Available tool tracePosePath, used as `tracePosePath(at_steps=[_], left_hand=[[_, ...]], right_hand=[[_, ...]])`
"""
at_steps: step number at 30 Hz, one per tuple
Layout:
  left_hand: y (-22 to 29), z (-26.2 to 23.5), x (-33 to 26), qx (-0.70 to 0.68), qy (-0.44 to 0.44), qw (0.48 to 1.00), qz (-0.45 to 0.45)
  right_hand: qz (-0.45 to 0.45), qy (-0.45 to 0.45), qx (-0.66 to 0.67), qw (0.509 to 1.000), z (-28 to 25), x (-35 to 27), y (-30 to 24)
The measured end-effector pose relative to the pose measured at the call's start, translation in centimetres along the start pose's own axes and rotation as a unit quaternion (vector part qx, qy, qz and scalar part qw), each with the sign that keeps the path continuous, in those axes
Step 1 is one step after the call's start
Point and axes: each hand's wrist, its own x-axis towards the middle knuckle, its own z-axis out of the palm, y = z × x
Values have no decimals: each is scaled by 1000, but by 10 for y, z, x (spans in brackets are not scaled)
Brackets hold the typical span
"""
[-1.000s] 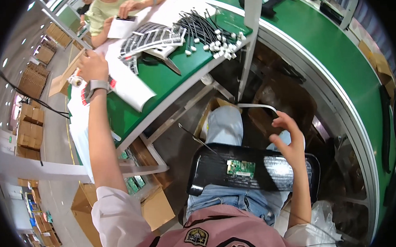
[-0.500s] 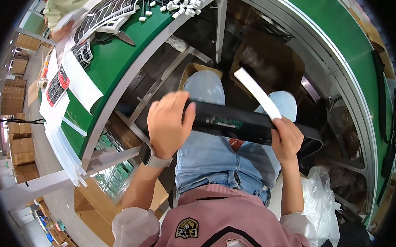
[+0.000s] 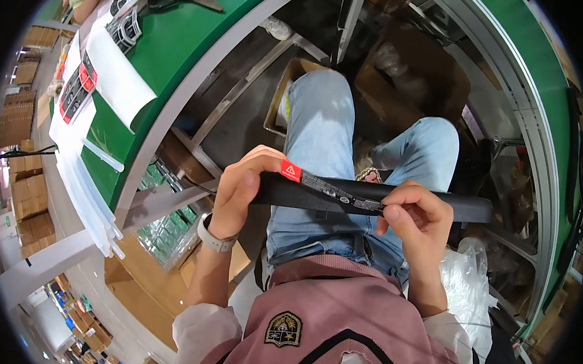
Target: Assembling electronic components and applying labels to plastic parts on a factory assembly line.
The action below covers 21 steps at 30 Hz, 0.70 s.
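Over my lap I hold a long, flat black device (image 3: pixel 435 205) edge-on, with a red tag at its left end and a label strip along the edge. My left hand (image 3: pixel 243 187) grips its left end, thumb next to the red tag. My right hand (image 3: pixel 417 219) pinches the middle of it, fingers curled over the label strip. My knees in blue jeans (image 3: pixel 321 115) are below the device. A watch sits on my left wrist.
A green worktable (image 3: pixel 169 54) curves along the upper left with white sheets (image 3: pixel 114 76) and black-and-red labels (image 3: pixel 76 90). A green conveyor edge (image 3: pixel 527 61) runs on the right. Open cardboard boxes (image 3: pixel 404 79) sit on the floor; a clear plastic bag (image 3: pixel 468 285) lies at my right.
My left hand came off the table and took the device's left end. The device has turned edge-on, the white strip held above it is gone, and my view has tilted down toward my lap.
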Motion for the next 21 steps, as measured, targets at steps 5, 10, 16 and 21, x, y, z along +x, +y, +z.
tracePosePath(at_steps=[5, 10, 16, 21], left_hand=[[-4, -4, -8, 2, 14, 999, 31], [-3, 2, -14, 54, 70, 995, 44], [-8, 7, -19, 126, 73, 988, 54], [-10, 7, -18, 128, 68, 986, 80]], right_hand=[[24, 10, -15, 1000, 9, 2, 6], [22, 32, -202, 979, 18, 4, 9], [-25, 26, -313, 949, 23, 6, 15], [-42, 19, -335, 941, 22, 7, 16]])
